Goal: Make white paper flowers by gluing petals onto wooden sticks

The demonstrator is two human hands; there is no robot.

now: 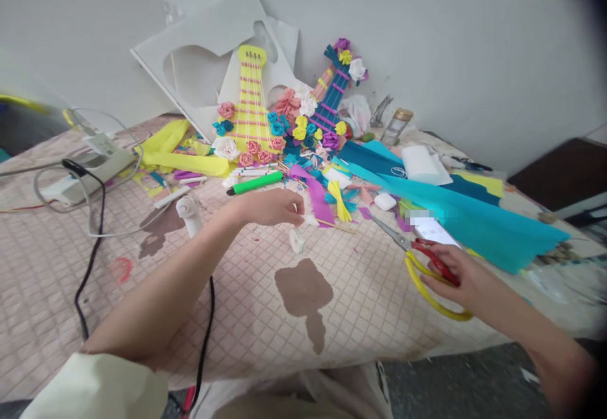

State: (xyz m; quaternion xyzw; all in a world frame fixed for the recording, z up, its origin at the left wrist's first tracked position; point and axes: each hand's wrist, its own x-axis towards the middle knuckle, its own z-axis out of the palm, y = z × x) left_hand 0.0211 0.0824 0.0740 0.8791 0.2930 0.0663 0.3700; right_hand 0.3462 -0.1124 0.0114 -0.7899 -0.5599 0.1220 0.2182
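My left hand (275,207) reaches over the middle of the table, its fingers pinched on a thin wooden stick (339,226) with a small white wrap near the fingertips. Just below that hand, a small roll of tape (296,240) stands on its edge. On the right, my right hand (453,267) grips scissors (401,241) with red and yellow handles. Their blades point up and left, toward a purple paper scrap. A tied yellow paper bow (339,201) and a purple crepe strip (315,198) lie beyond my left hand.
Yellow (253,103) and blue (329,100) paper guitars with paper flowers lean at the back. Turquoise crepe paper (474,217) covers the right side, near a phone (436,232). A glue gun (190,213), green marker (256,183) and power strip (90,176) with cables occupy the left.
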